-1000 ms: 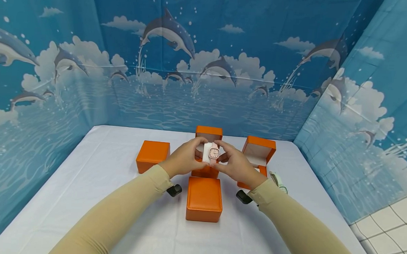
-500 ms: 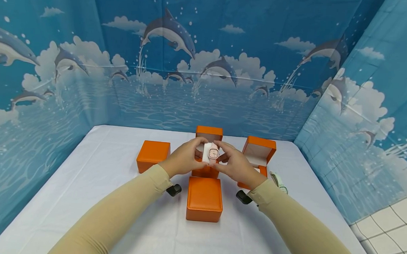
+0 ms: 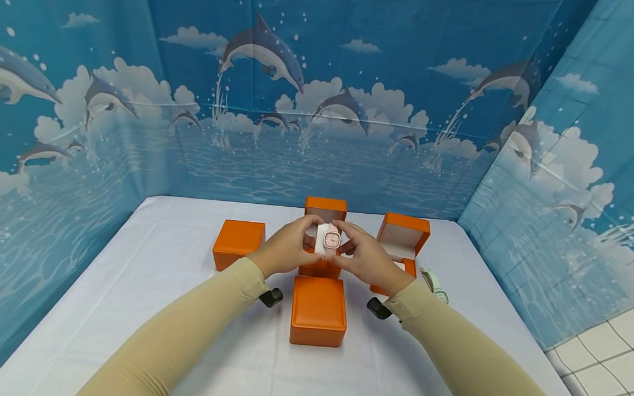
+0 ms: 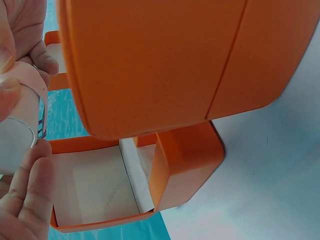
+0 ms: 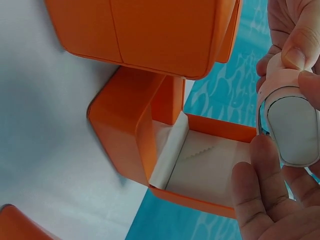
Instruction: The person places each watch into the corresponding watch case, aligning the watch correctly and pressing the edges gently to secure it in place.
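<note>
Pink watch (image 3: 332,240), one, squarish face, strap looped round a white cushion (image 3: 321,240); located between the two hands, raised before the middle orange box (image 3: 319,270) (lid standing up). Left hand (image 3: 286,246): fingers curled, gripping the cushion. Right hand (image 3: 370,256): fingers curled, gripping the pink watch's side of the same bundle. Nearest the person, one closed box (image 3: 319,303); a second closed box (image 3: 239,236) at left. At right, one open box (image 3: 404,228); beside it, a pale green watch (image 3: 435,287) on the white surface (image 3: 173,257).
</note>
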A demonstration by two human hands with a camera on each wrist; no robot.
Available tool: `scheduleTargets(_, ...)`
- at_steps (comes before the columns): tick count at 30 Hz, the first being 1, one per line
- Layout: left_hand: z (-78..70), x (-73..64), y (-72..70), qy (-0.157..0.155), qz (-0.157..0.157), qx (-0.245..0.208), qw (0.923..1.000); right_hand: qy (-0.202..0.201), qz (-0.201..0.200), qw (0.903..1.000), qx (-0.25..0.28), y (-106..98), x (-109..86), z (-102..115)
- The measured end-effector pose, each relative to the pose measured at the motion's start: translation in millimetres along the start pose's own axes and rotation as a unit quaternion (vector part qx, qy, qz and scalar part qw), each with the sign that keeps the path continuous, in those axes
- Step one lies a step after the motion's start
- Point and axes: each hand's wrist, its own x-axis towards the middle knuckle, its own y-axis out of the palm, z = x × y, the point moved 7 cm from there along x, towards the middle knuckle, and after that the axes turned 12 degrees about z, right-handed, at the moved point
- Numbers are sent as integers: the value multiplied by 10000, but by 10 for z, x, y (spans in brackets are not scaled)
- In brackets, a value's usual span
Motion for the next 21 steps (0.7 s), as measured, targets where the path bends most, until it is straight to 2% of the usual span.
scheduleTargets(11, -4, -14, -15, -44, -32, 73, 10000, -72, -55, 10000, -31, 4, -13, -10)
scheduleTargets(21, 21, -18, -41, -75, -35, 44, 10000, -350, -248, 9990, -77, 0, -28, 24)
